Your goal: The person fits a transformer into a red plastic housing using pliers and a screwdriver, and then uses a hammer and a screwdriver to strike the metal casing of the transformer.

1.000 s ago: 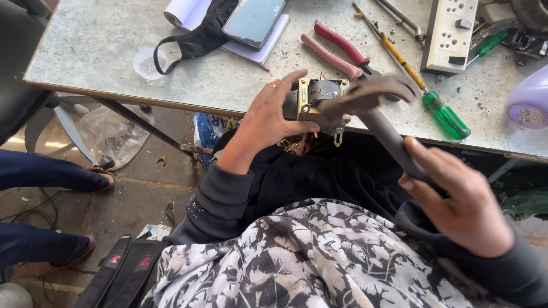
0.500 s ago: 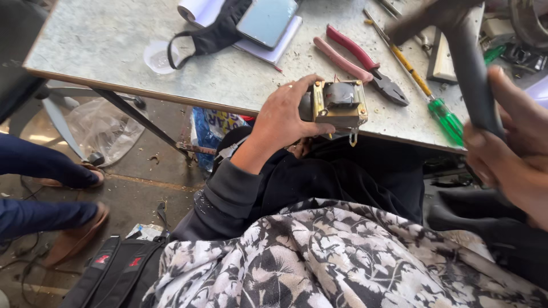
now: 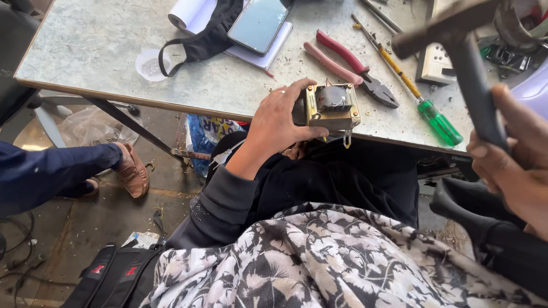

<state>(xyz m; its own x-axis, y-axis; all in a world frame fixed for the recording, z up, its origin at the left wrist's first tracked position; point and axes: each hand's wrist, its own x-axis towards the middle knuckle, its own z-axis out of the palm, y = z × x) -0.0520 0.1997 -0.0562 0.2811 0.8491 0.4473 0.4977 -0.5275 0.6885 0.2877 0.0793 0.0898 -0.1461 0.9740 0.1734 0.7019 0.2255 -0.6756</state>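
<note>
Transformer (image 3: 333, 106), small brass-coloured block with dark coil on top, sits at the near edge of the worktop (image 3: 103, 63), partly over the edge. Left hand (image 3: 279, 122) grip closed round it: thumb along the near lower side, fingers over the far left side, ring on one finger. Transformer lies right of the palm, inside the grip, top face clear and facing up. A metal tab hangs from its lower right corner, just below the thumb tip.

Right hand (image 3: 511, 165) at far right, well apart from the transformer, grip closed tight on the dark handle of a hammer (image 3: 456, 40). Hammer head is up above that grip, blurred, over the far right part of the worktop, higher than and right of the transformer.

Beyond the left grip: red-handled pliers (image 3: 348, 63) just behind the transformer, then a screwdriver (image 3: 425, 102) with yellow shaft and green handle to its right. Further out left of the grip: phone (image 3: 260, 23) on a notepad, black face mask (image 3: 200, 40), clear plastic lid (image 3: 149, 64).

Below the worktop, left of the grip: another person's blue-clad leg and brown shoe (image 3: 132, 171) on the floor. Black bag (image 3: 114, 276) at bottom left.
</note>
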